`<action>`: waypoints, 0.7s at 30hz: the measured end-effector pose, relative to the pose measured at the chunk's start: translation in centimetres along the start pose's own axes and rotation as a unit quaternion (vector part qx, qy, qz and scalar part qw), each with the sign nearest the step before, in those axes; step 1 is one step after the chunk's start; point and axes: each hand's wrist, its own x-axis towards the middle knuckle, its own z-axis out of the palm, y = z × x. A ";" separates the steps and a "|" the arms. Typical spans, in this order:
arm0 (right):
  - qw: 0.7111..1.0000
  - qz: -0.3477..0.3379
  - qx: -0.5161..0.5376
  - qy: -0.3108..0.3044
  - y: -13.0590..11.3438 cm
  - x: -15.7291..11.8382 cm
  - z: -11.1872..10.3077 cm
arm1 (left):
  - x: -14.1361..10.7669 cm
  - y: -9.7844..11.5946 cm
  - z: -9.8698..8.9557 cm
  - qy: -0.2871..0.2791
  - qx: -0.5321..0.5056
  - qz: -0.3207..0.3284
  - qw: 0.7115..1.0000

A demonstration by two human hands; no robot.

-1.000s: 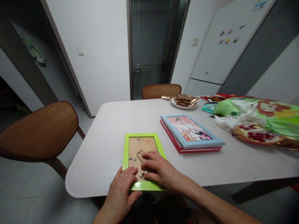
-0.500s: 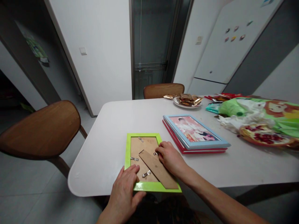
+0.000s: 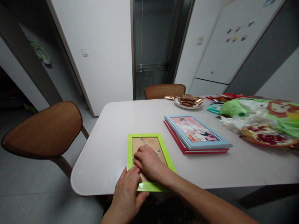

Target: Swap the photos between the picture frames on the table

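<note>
A lime-green picture frame (image 3: 151, 186) lies face down at the table's front edge, its brown backing board (image 3: 151, 143) showing. My left hand (image 3: 128, 189) grips its lower left corner, fingers over the rim and thumb at the front edge. My right hand (image 3: 148, 160) reaches across the board with bent fingers at the left metal clip (image 3: 134, 158), which they partly cover. Another clip (image 3: 158, 150) on the right side stands tilted, and a third clip (image 3: 142, 140) is at the top. My right hand and forearm hide the frame's stand and the lower clip.
Right of the frame, a light blue picture frame (image 3: 198, 133) rests on red ones (image 3: 187, 152). Behind them is a plate (image 3: 188, 107) of wrapped snacks. An opened pomegranate (image 3: 268, 135) and a green bag (image 3: 289, 124) lie at the right. A wooden chair (image 3: 42, 130) stands left.
My right hand has moved left from the right-hand clip to the left-hand one. The right clip now points more upward. My left hand has stayed on the frame's corner.
</note>
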 end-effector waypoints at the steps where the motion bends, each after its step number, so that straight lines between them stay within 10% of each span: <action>1: 1.000 0.007 -0.010 -0.005 -0.1 0.3 0.3 | 0.0 0.0 0.0 0.002 0.000 0.002 1.000; 21: 0.989 0.119 -0.076 0.041 4.5 3.8 0.8 | -0.2 0.0 0.2 0.020 -0.013 0.004 1.000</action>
